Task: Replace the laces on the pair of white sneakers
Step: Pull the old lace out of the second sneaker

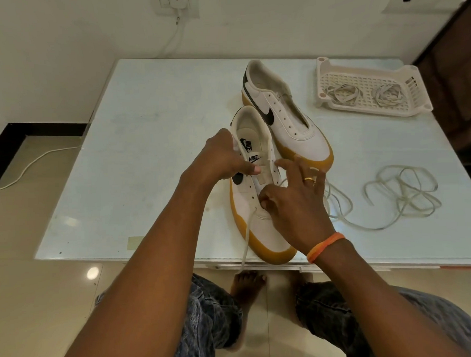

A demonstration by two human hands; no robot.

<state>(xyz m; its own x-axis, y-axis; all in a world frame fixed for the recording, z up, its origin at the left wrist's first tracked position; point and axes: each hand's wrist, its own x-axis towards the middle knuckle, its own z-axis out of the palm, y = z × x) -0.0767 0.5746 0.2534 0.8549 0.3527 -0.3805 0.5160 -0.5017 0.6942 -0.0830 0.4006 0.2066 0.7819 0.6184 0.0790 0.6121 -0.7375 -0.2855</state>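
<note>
On the table (147,133), near sneaker (257,225) lengthwise, toe toward the person; left hand (223,157) gripping its collar; right fingers (264,201) pinching lace (246,239).

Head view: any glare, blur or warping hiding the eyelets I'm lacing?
Head view: wide-angle warping bows the pale glass-topped table edges; a lamp reflection glares on the glossy floor tile, away from the work; the near white gum-soled sneaker is sharp, its eyelets partly hidden by the right hand.

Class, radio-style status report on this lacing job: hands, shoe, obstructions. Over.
Left hand gripping near sneaker at the collar. Right hand pinching lace at lower eyelets. Far sneaker unlaced. Nothing in the way.
</note>
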